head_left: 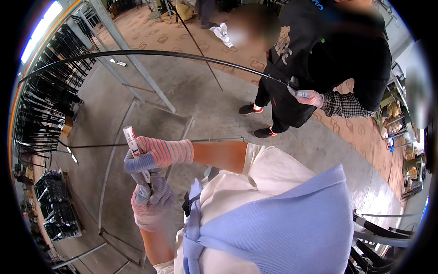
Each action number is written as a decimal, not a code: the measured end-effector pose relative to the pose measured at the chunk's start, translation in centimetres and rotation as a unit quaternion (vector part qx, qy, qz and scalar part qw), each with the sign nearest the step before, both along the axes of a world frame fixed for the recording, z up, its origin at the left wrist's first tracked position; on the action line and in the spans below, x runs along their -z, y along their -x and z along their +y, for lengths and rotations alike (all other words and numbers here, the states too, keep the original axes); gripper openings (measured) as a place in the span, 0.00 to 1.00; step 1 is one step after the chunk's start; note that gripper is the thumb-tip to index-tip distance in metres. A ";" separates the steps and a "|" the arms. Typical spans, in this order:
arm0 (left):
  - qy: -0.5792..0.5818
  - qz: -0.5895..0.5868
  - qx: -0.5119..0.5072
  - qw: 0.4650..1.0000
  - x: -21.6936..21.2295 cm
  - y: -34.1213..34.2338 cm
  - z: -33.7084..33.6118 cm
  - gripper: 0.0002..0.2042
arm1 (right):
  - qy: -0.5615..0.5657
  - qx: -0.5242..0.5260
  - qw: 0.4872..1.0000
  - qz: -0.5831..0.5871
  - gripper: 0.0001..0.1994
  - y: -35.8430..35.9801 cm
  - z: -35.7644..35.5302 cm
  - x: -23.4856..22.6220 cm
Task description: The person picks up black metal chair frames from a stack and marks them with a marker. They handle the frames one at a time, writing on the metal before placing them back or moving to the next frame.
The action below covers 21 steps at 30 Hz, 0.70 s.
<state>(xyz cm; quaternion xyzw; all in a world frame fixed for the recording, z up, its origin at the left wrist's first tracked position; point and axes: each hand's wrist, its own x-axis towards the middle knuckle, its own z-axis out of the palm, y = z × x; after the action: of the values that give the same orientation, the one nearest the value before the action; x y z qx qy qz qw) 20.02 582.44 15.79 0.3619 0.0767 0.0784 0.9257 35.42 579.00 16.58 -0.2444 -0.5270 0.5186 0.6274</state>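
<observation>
A white marker pen with red markings slants between my two hands, over the grey floor. My right hand, in a striped glove with blue-grey fingers, is closed around the middle of its barrel. Just below, my left hand wears a similar glove. Its fingers pinch the pen's lower end, so the tip or cap there is mostly hidden. The two hands nearly touch.
A long black bar crosses beyond my hands, held by another person's gloved hand. Metal frame posts stand at far left, beside racks of black tubes. Stacked black parts sit lower left, more black tubes lower right.
</observation>
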 end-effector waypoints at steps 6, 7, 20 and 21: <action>-0.054 0.069 -0.008 0.996 -1.3 0.1 1.4 0.15 | -0.055 0.161 0.985 -0.034 0.11 -0.2 1.4 1.0; -0.043 0.060 0.004 0.997 -1.4 0.2 1.8 0.14 | -0.105 0.236 0.963 -0.077 0.10 -0.6 1.3 1.0; 0.181 -0.007 0.064 0.981 -0.7 -3.5 1.5 0.18 | 0.087 0.053 0.992 0.078 0.17 -5.0 1.9 0.7; 0.165 -0.012 0.063 0.984 -0.8 -3.5 1.6 0.18 | 0.092 0.021 0.993 0.065 0.17 -5.2 2.2 0.3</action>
<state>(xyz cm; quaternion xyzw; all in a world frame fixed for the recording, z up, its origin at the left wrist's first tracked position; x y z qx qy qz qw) 23.57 584.08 16.57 0.2071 0.0543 0.0101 0.9768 40.66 581.19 16.29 -0.2782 -0.4294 0.5664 0.6460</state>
